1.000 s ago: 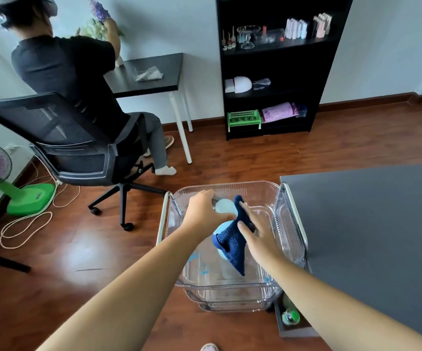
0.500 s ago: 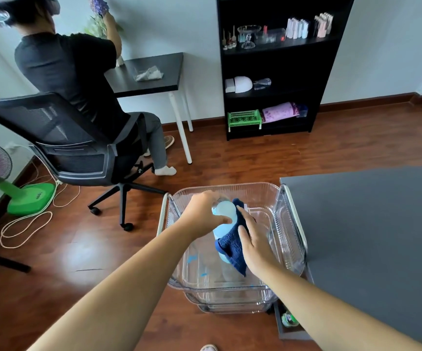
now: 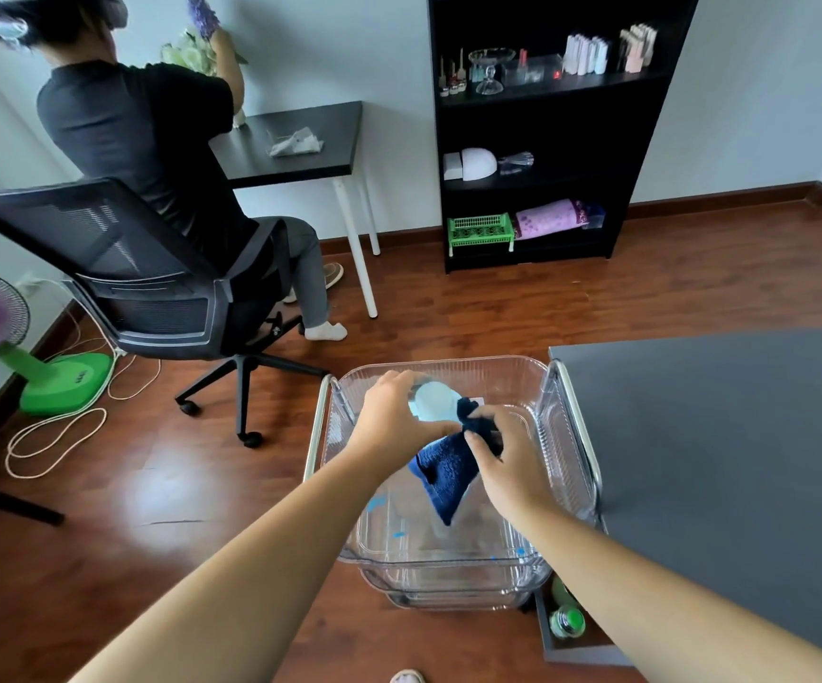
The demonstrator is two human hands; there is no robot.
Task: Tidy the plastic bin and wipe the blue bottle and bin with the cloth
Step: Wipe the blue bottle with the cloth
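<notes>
A clear ribbed plastic bin (image 3: pixel 448 369) stands on a small cart beside a grey table. Over its inside, my left hand (image 3: pixel 391 419) grips a light blue bottle (image 3: pixel 436 401) near its top. My right hand (image 3: pixel 510 465) presses a dark blue cloth (image 3: pixel 445 473) against the bottle's side, and the cloth hangs down into the bin. Most of the bottle's body is hidden behind the cloth and my hands. Small blue marks show on the bin's lower walls.
The grey table (image 3: pixel 724 456) fills the right side. A green-capped bottle (image 3: pixel 566 621) lies in a tray below the bin. A seated person in an office chair (image 3: pixel 152 288), a green fan (image 3: pixel 4 332) with cables, and a black shelf (image 3: pixel 537 130) stand beyond.
My right hand has shifted the cloth higher along the bottle's side, toward the top. My left hand keeps its hold on the bottle, which has turned slightly.
</notes>
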